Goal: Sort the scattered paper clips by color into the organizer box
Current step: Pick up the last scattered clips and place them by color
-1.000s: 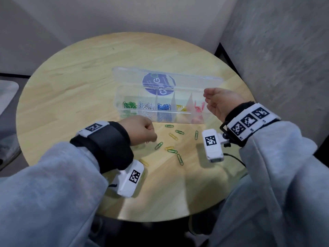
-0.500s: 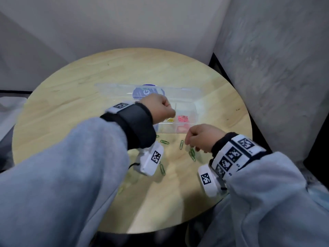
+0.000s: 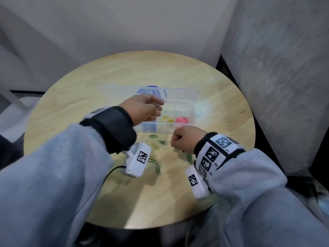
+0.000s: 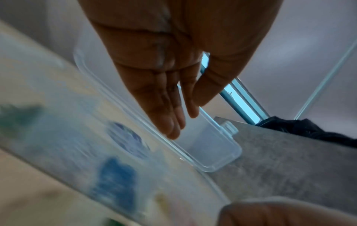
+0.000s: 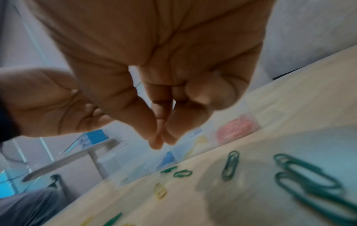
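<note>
— Your left hand (image 3: pixel 142 109) is up over the organizer box (image 3: pixel 185 104), above its middle compartments, fingers stretched out and loose. Can you see anything in it?

— No. From your left wrist the fingers (image 4: pixel 170 116) lie straight and side by side, thumb alongside, and nothing shows between them. What about your right hand (image 3: pixel 185 139)?

— It hangs just in front of the box's near wall, over the table (image 3: pixel 222 97), knuckles up, curled like a fist.

— From your right wrist, thumb and fingertips (image 5: pixel 154 137) are drawn together to a point. The picture is blurred there, so you cannot tell whether a clip sits between them.

— Where are the loose paper clips?

— On the table just in front of the box. You have green clips (image 5: pixel 309 183) lying under and beside your right wrist, one green clip (image 3: pixel 153 136) nearly touching the box's front wall, another (image 3: pixel 162 142) just beyond it, and a yellow clip (image 3: pixel 154 145) next to those. More green ones (image 3: pixel 157 169) lie farther from the box, by the white camera (image 3: pixel 138 159) on your left wrist.

— And inside the box?

— Pink clips (image 3: pixel 182 119) fill the rightmost compartment, yellow clips (image 3: pixel 167 119) sit in the one beside it, and blue clips (image 4: pixel 115 175) are in one further left. Its clear lid (image 3: pixel 181 92) stands open at the far side, with a round blue sticker (image 3: pixel 151 91) on it.
</note>
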Available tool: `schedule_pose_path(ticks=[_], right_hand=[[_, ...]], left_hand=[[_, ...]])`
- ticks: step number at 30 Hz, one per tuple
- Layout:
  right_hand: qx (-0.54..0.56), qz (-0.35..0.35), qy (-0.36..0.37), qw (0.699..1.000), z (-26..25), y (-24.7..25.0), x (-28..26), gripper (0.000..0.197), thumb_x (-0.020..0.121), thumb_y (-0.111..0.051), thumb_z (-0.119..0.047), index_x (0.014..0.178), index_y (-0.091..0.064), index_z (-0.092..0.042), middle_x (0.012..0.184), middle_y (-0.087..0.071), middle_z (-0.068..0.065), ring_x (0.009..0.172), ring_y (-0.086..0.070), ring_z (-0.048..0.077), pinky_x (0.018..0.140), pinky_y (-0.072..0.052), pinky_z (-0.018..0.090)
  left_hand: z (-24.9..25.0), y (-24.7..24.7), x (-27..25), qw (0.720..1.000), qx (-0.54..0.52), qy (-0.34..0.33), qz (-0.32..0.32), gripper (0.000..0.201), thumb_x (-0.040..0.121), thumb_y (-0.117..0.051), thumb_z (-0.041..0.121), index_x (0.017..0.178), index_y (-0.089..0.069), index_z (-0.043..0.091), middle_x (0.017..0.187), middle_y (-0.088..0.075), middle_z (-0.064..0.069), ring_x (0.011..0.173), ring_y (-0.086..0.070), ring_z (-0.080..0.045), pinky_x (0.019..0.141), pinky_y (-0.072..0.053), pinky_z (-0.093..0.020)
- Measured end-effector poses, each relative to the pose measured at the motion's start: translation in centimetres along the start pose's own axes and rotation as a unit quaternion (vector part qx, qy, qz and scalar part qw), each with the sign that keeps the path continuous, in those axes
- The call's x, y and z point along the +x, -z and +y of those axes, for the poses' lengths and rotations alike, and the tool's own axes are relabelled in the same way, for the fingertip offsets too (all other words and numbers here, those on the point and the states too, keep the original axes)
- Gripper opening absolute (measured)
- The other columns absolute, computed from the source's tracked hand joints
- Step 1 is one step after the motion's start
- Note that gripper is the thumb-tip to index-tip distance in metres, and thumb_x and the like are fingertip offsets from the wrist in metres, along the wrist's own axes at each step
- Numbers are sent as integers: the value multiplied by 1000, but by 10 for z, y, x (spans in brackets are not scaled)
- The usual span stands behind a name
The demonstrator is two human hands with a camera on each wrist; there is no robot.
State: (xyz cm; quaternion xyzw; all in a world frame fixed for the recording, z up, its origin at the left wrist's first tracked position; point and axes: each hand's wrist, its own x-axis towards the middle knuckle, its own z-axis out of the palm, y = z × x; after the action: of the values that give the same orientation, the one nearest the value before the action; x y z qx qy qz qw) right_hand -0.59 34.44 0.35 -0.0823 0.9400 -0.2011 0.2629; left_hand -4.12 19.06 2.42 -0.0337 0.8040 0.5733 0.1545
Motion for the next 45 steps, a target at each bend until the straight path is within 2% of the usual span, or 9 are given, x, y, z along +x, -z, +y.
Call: schedule_pose_path(ticks=[3, 7, 14, 17, 21, 29, 33, 39, 45], right_hand=[[-36, -7, 25, 999, -13, -10, 6, 24, 89, -48, -13, 107, -63, -12, 100, -59, 1, 90, -53, 18, 77, -46, 27], [-91, -19, 52, 994, -36, -21, 13, 26, 87, -54, -15, 112, -60, -18, 107, -58, 1, 91, -52, 18, 76, -43, 25], [-186, -2, 24, 982, -50, -37, 22, 37, 86, -58, -24, 120, -58, -12, 118, -61, 6, 102, -62, 23, 83, -52, 31], [-204, -14, 23, 978, -50, -42, 23, 38, 85, -61, -29, 118, -59, -10, 115, -62, 7, 101, -62, 23, 82, -52, 31], [-202, -16, 47, 978, -50, -50, 28, 33, 86, -60, -23, 117, -57, -11, 118, -58, 7, 102, -60, 24, 85, -52, 33], [-218, -47, 68, 972, -51, -53, 34, 15, 87, -55, -12, 101, -58, -14, 111, -61, 6, 90, -53, 22, 83, -48, 33], [-227, -57, 47, 971, -50, -51, 34, 28, 85, -56, -12, 112, -61, -8, 115, -63, 8, 98, -60, 23, 82, -49, 31], [-261, -121, 12, 958, -60, -52, 39, 32, 82, -62, -18, 112, -64, -7, 115, -66, 8, 95, -62, 23, 81, -50, 30], [-268, -137, 9, 954, -56, -56, 35, 33, 79, -60, -19, 110, -67, -9, 107, -69, 4, 99, -66, 22, 82, -53, 31]], left_hand=[[-11, 39, -28, 989, 149, 13, 16, 25, 87, -48, 0, 85, -59, 23, 83, -61, -4, 73, -58, -18, 66, -51, -25], [-33, 64, -55, 849, 516, 106, -37, 22, 83, -57, 19, 102, -59, 28, 91, -57, 6, 84, -54, -16, 74, -40, -22], [-60, 49, -76, 774, 605, 115, -149, 42, 76, -68, 31, 115, -52, 24, 107, -56, 1, 92, -51, -18, 76, -40, -26], [-69, 37, -78, 766, 614, 105, -158, 58, 72, -75, 39, 118, -48, 18, 119, -54, -2, 106, -54, -23, 83, -44, -32], [-80, 25, -81, 772, 603, 140, -144, 69, 70, -76, 42, 122, -42, 13, 119, -56, -5, 107, -56, -25, 76, -41, -31], [-93, 20, -73, 817, 548, 126, -129, 41, 76, -69, 16, 105, -40, 21, 99, -59, -2, 91, -58, -25, 78, -49, -37], [-93, 29, -76, 819, 551, 123, -105, 46, 73, -74, 29, 105, -41, 20, 94, -56, 0, 89, -55, -23, 76, -46, -35], [-89, 31, -79, 794, 575, 153, -121, 30, 80, -69, 35, 100, -69, 12, 97, -69, -2, 82, -55, -19, 69, -42, -26], [-87, 30, -77, 803, 573, 106, -126, 20, 78, -71, 28, 91, -58, 22, 83, -54, 6, 81, -49, -16, 61, -38, -24]])
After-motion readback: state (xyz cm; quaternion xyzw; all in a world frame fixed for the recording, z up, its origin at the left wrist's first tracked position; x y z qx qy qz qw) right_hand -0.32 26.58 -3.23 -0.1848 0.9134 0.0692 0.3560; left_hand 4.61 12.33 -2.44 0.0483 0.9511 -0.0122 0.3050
